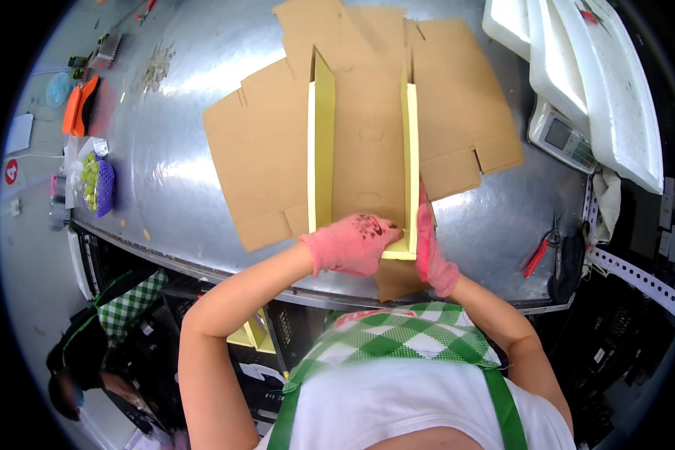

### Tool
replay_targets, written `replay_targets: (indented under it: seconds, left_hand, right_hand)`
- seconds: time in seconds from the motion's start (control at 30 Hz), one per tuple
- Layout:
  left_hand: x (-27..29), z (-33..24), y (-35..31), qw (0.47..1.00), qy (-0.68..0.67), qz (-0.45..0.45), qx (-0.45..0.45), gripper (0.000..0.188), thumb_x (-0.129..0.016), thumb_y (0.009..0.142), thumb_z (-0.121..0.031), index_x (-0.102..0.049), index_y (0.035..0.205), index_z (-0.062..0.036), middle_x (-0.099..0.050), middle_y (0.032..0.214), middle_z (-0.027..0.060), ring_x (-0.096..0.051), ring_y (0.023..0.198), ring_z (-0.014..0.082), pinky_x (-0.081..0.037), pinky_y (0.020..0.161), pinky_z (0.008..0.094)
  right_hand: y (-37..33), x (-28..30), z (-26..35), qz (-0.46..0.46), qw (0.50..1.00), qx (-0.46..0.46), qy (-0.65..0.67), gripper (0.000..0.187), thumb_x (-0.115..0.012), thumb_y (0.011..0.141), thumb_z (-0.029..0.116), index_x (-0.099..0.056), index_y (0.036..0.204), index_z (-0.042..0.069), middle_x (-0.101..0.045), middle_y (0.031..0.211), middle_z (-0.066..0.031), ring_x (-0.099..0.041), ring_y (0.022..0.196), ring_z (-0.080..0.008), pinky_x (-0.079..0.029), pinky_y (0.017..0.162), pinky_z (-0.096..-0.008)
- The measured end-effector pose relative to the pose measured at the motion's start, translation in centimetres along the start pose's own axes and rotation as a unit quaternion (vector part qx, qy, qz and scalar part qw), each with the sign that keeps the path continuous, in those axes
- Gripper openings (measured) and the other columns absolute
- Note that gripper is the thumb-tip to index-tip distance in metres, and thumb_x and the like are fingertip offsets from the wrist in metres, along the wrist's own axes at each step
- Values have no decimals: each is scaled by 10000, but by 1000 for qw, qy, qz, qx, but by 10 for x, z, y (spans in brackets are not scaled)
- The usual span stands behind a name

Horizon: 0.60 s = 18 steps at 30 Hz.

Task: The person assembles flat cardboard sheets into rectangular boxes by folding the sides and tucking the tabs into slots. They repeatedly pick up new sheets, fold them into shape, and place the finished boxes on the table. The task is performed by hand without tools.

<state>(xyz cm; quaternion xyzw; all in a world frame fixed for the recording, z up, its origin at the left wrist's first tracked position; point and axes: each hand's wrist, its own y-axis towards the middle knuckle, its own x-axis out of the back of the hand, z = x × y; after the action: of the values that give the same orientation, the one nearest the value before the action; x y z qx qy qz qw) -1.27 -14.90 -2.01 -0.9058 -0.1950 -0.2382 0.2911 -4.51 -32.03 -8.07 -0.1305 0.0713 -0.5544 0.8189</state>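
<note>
Left hand (352,244) gripping the near right corner of the half-folded carton (367,165) on the bench (169,180), my right hand (431,255) open along its outside, I judge it light, stiff but easily creased, best held by its yellow walls (322,150).

From here I could pass across the steel table (176,176) left of the carton (369,161); to its right, red-handled pliers (535,259) and a scale (566,139) obstruct me.
</note>
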Motion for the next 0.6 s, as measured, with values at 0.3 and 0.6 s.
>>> replay_targets:
  seconds: [0.3, 0.6]
  left_hand:
    - [-35, 8, -3, 996, 41, -68, -40, 511, -571, 749, -284, -444, 1130, 32, -544, 976, 160, -560, 909, 282, -460, 775, 339]
    - [21, 1, -42, 834, -96, -529, 122, 765, -707, 739, -265, -294, 1341, -37, -396, 1297, 180, -362, 1226, 292, -313, 1007, 353]
  right_hand:
    - [8, 13, 25, 14, 999, -12, -40, 592, -298, 959, 353, -116, 1396, -1, -129, 1453, -161, -113, 1354, -264, -108, 1097, -338]
    - [91, 17, 77, -22, 999, 40, 6, 737, -662, 792, 211, -229, 1361, 36, -285, 1364, -144, -313, 1242, -241, -302, 1010, -341]
